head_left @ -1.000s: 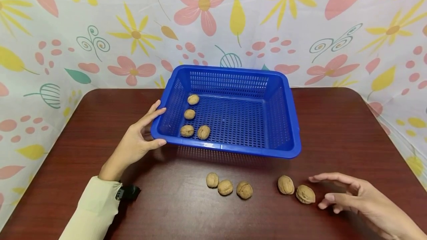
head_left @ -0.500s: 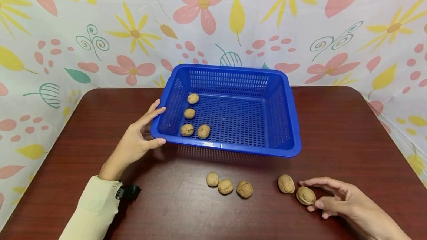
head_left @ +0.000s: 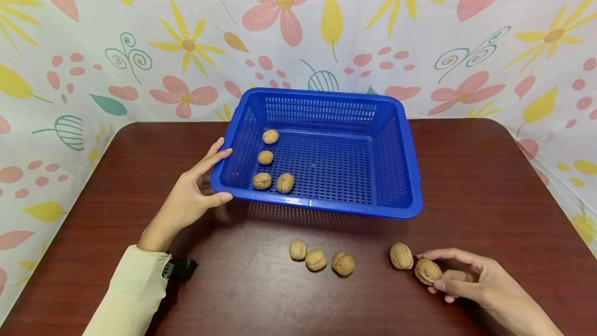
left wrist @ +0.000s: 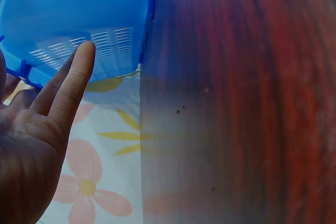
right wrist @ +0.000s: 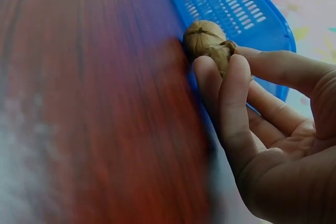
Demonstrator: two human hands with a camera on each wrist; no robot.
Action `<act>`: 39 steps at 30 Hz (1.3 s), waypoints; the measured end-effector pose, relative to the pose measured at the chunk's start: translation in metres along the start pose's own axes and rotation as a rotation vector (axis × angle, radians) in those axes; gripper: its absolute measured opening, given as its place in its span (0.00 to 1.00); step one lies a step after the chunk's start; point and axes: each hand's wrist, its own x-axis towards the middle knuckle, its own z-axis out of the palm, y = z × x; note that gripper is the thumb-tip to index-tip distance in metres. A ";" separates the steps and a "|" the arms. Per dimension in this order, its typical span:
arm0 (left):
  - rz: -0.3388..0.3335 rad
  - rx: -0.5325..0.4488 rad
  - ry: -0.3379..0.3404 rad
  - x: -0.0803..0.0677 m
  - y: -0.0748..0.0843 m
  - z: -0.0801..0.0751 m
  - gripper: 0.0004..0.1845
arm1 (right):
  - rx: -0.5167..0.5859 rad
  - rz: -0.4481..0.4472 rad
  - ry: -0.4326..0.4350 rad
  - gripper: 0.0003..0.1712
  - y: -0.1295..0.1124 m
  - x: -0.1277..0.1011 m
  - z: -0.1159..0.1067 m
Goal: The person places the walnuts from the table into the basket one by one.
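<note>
Walnut (head_left: 427,271) pinched between thumb and fingertips of right hand (head_left: 471,284), low on the dark red-brown table (head_left: 489,185) near its front right; from the right wrist camera, shell (right wrist: 212,43) seen caught against curled fingers (right wrist: 231,93), whether lifted or resting on the wood not clear. Second walnut (head_left: 401,255) just beside it to the left, touching or nearly so. Row of three walnuts (head_left: 316,260) further left on the table, close together, well apart from the held one. Blue perforated plastic basket (head_left: 401,134) behind them, mid-table, with four walnuts (head_left: 269,165) gathered along its left inner side. Left hand (head_left: 191,196) released, fingers straight, laid against the basket's front left corner, thumb along the front rim and fingertips at the left rim; from the left wrist camera, palm (left wrist: 37,145) open with a finger touching the basket wall (left wrist: 63,19). Cream sleeve (head_left: 130,294) covering the left forearm. Floral-print cloth (head_left: 140,40) behind and around the table.
</note>
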 end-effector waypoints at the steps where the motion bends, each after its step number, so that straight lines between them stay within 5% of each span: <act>1: 0.000 0.000 0.000 0.000 0.000 0.000 0.44 | -0.001 -0.005 -0.001 0.25 0.000 -0.001 -0.001; 8: 0.000 0.000 -0.001 0.000 -0.001 0.000 0.44 | -0.009 -0.013 0.061 0.26 -0.011 -0.004 -0.013; 14: -0.005 0.002 -0.003 0.000 -0.001 0.000 0.44 | 0.037 -0.155 0.101 0.30 -0.040 0.002 -0.022; 19: -0.005 0.009 -0.003 0.000 0.000 0.000 0.44 | 0.063 -0.283 0.052 0.30 -0.077 0.020 -0.023; 26: -0.009 0.001 -0.001 -0.002 -0.001 -0.001 0.44 | 0.121 -0.396 -0.084 0.29 -0.150 0.069 -0.013; 33: -0.012 0.011 0.007 -0.002 -0.001 -0.001 0.44 | 0.110 -0.279 -0.083 0.21 -0.211 0.132 0.005; 39: -0.011 0.015 0.011 -0.001 -0.001 0.000 0.44 | 0.176 -0.192 -0.085 0.17 -0.230 0.196 0.015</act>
